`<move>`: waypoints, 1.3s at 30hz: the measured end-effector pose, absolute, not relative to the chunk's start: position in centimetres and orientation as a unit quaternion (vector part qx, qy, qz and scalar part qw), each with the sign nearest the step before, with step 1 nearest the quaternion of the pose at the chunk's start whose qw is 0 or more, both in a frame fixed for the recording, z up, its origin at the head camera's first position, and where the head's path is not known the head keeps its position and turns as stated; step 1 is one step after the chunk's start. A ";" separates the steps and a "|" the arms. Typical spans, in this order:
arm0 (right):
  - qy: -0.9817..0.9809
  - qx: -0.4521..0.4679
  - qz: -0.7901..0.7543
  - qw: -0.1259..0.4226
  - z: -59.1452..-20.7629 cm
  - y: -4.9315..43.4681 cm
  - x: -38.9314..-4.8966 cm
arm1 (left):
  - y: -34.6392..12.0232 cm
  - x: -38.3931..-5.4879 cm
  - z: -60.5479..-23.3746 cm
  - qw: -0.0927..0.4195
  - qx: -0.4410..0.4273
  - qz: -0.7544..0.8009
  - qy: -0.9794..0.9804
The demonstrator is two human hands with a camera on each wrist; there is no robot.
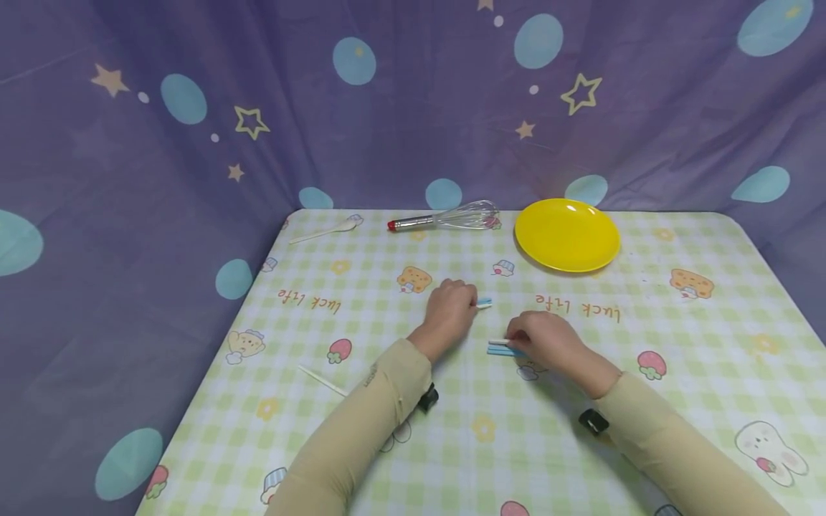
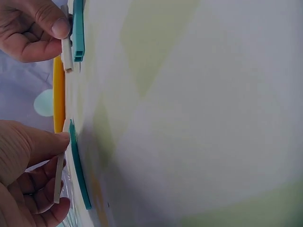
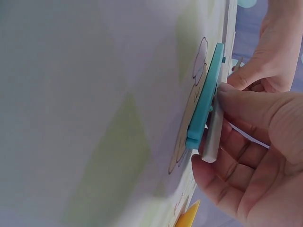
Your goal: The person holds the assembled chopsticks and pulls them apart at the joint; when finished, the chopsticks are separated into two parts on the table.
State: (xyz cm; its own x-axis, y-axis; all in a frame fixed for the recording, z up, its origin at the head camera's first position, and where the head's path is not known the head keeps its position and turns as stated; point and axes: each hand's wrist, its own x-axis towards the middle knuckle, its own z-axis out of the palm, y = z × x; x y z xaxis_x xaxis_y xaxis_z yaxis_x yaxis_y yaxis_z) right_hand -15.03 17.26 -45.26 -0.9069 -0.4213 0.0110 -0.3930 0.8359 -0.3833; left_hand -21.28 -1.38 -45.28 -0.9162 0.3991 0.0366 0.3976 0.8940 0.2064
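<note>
My left hand (image 1: 450,312), near the table's middle, pinches a slim white strip (image 2: 58,182) between thumb and fingers. A teal strip (image 2: 80,170) lies close beside its fingertips. Just to the right, my right hand (image 1: 548,340) pinches another white strip (image 3: 214,135), which resembles a bag clip. Alongside that one lies a teal strip (image 3: 207,99) with a split end and a small peg, its look also clip-like. The right hand covers part of these strips in the head view. Whether either hand touches the teal strips, I cannot tell.
At the back stand a yellow plate (image 1: 568,236) on the right and a whisk (image 1: 445,217) left of it. A pale spoon (image 1: 325,231) lies at the back left. Another thin pale stick (image 1: 321,380) runs partly under the left forearm. A checked cloth (image 1: 703,337) covers the table.
</note>
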 end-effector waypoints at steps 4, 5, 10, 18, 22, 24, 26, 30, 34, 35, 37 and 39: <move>0.956 -0.215 -0.194 0.038 -45.3 17.2 -15.1 | -1.3 -21.4 -45.5 0.004 0.210 0.094 0.973; 0.956 -0.217 -0.195 0.038 -45.3 17.2 -15.1 | -1.3 -21.4 -45.5 0.004 0.210 0.092 0.973; 0.953 -0.221 -0.202 0.042 -45.3 17.2 -15.1 | -1.4 -21.5 -45.7 0.003 0.212 0.088 0.973; 0.950 -0.237 -0.202 0.033 -45.4 17.4 -14.9 | -1.6 -21.6 -45.8 -0.008 0.213 0.087 0.973; 0.947 -0.249 -0.199 0.024 -45.5 17.4 -14.8 | -1.7 -21.5 -45.8 -0.009 0.210 0.088 0.974; 0.947 -0.250 -0.199 0.021 -45.5 17.4 -14.7 | -1.8 -21.5 -45.7 -0.007 0.207 0.087 0.974; 0.948 -0.246 -0.200 0.020 -45.4 17.4 -14.7 | -1.9 -21.4 -45.6 -0.005 0.204 0.089 0.975; 0.950 -0.237 -0.201 0.022 -45.2 17.4 -14.6 | -2.8 -21.0 -45.2 -0.014 0.201 0.100 0.974; 0.950 -0.238 -0.202 0.020 -45.0 17.4 -14.4 | -4.1 -20.3 -44.7 -0.033 0.201 0.122 0.971; 0.949 -0.241 -0.204 0.018 -44.9 17.4 -14.4 | -4.4 -20.1 -44.6 -0.036 0.201 0.127 0.971; 0.947 -0.247 -0.205 0.012 -45.0 17.4 -14.4 | -5.0 -19.8 -44.2 -0.038 0.200 0.134 0.970; 0.946 -0.252 -0.205 0.007 -45.0 17.3 -14.3 | -5.6 -19.5 -44.0 -0.039 0.202 0.144 0.968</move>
State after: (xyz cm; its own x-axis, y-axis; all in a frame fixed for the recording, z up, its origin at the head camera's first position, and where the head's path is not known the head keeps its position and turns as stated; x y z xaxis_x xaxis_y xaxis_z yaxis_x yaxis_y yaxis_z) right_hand -14.33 17.28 -44.99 -0.8727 -0.4798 0.0905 -0.4741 0.7885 -0.3917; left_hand -19.50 -5.64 -43.97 -0.9152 0.3803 0.1335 0.4027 0.8768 0.2627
